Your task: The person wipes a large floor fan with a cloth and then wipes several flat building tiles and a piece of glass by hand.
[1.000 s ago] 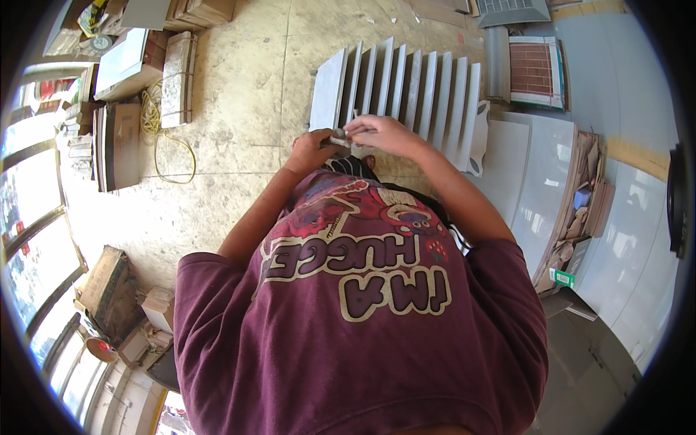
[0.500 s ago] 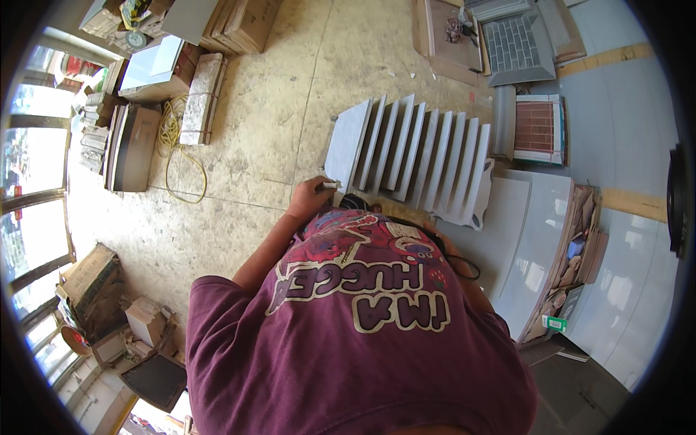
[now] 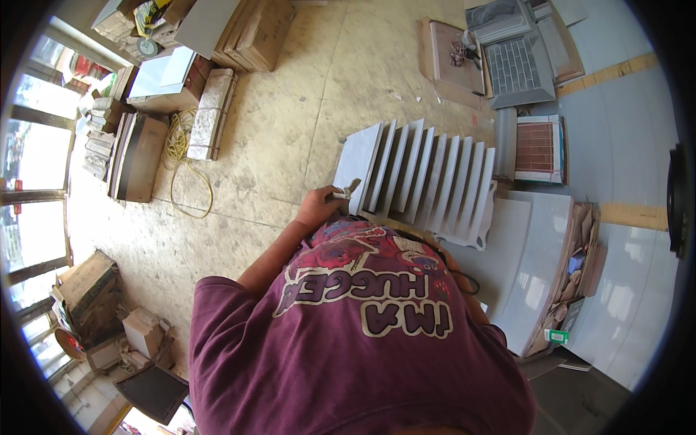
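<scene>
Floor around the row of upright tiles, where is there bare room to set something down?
Bare floor lies left of the upright tiles, up to the yellow cord. Crowded: right side with flat tiles and sample boards.

Loads of stuff lying around on the floor (image 3: 290, 130): a coiled yellow cord (image 3: 181, 163) toward the left edge, just beside a wrapped stone block (image 3: 210, 112), flat cardboard boxes (image 3: 254, 29) near the top, a grey mosaic sample board (image 3: 516, 65) and a red brick-pattern board (image 3: 536, 147) top right.
</scene>
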Available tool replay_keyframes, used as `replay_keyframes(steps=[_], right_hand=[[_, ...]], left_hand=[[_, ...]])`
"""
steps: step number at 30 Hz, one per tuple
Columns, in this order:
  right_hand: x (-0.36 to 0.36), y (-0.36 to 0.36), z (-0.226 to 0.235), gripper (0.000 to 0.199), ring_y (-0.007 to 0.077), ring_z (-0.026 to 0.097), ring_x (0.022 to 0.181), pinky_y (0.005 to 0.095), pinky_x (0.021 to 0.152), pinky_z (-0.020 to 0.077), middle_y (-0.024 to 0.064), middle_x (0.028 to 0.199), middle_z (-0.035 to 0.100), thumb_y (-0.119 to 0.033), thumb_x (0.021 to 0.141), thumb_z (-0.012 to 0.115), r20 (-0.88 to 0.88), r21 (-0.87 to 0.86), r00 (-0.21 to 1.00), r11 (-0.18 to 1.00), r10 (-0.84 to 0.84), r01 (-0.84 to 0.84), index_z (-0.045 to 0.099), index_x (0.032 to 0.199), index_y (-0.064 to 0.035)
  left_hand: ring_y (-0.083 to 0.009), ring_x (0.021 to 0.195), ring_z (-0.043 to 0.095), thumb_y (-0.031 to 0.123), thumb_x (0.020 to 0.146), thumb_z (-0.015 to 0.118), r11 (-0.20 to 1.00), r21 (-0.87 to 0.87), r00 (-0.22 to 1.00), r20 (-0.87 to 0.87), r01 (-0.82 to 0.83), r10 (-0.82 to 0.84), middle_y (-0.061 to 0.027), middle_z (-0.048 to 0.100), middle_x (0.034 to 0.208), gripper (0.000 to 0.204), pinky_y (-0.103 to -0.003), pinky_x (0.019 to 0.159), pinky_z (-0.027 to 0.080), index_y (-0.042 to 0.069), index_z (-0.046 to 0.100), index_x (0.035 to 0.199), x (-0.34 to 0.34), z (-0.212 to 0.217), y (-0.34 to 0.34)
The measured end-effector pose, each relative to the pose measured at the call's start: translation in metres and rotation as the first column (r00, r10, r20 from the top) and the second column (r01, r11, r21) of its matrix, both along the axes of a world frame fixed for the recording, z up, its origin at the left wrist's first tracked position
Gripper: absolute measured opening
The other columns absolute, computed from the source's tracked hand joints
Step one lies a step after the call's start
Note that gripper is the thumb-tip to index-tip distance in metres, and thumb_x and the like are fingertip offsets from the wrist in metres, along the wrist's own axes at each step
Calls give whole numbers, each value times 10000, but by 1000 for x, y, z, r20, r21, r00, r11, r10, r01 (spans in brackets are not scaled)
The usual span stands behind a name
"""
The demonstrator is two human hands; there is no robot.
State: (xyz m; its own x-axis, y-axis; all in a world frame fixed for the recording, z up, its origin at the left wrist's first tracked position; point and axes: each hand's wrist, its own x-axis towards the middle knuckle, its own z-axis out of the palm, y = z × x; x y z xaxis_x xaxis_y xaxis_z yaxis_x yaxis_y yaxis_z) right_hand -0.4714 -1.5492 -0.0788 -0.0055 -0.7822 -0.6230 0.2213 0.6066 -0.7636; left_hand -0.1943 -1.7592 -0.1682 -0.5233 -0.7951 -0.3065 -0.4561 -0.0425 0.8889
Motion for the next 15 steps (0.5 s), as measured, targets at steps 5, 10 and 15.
replay_keyframes(steps=[5,10,15], right_hand=[[8,11,-8,452,223,522,1086,331,957,406,146,1223,520,-324,928,437,-12,-7,1000,1000,-4,4,460,1246,-4],[20,24,-5,450,221,518,1091,328,959,402,144,1227,517,-321,928,437,-41,19,999,1000,-21,22,460,1247,-4],[31,27,-2,449,219,513,1096,326,962,398,143,1230,514,-319,929,437,-65,26,998,999,-27,29,459,1248,-4]], left_hand=[[-137,640,605,181,754,681,998,-59,999,38,23,-20,-104,639,710,255,-279,593,481,25,633,950,15,-11,-12],[-151,638,611,190,752,678,998,-35,998,42,58,-57,-115,644,721,265,-290,596,483,24,635,954,25,-7,-21],[-201,656,629,221,744,677,996,-35,997,8,78,-78,-134,645,734,284,-309,614,489,36,640,957,37,-18,-20]])
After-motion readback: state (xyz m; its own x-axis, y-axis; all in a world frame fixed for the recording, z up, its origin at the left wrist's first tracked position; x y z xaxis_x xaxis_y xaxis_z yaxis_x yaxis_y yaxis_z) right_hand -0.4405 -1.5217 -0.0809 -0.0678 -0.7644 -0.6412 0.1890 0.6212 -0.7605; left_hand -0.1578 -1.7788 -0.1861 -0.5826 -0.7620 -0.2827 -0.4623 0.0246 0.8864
